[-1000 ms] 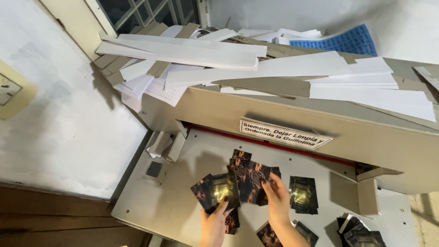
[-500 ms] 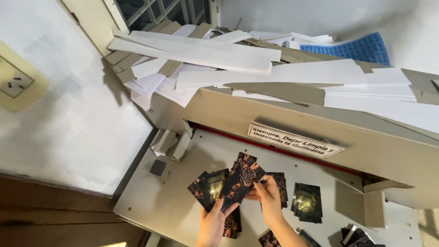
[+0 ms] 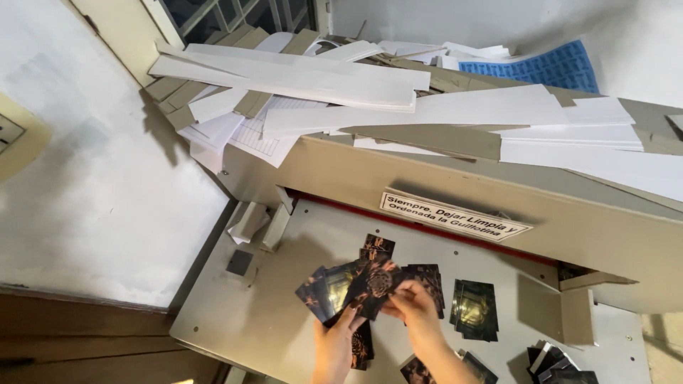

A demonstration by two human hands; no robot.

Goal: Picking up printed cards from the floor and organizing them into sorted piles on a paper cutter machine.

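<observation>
Fingers of the right hand (image 3: pixel 420 320) pinch the near edge of a fanned bunch of dark printed cards (image 3: pixel 356 284), thumb on top and the other fingers curled beneath; the left hand (image 3: pixel 333 348) comes up from the near edge just to its left, its fingers closed on the lower part of the same bunch, with a few cards hanging down between the two wrists; the fan is held just above the grey metal table (image 3: pixel 242 320) of a paper-cutting machine, near its near-middle part; just right of the hands a neat stack of dark cards (image 3: pixel 475 310) lies flat on the table, and another small stack (image 3: pixel 427 281) sits partly hidden behind the right hand; at the near right corner a looser heap of cards (image 3: pixel 558 363) lies at angles, some showing white edges; farther left on the table a few folded white paper offcuts (image 3: pixel 260 222) rest by the side wall; beyond the table a red strip (image 3: pixel 427 226) runs under the beige machine housing (image 3: pixel 569 235), which carries a white label (image 3: pixel 455 215); on top of the housing lie long white paper strips (image 3: pixel 299 75) and brown card trimmings (image 3: pixel 434 137) in a loose pile; farthest right is a blue printed sheet (image 3: pixel 548 67); a window frame (image 3: pixel 213 14) shows at the far left.
</observation>
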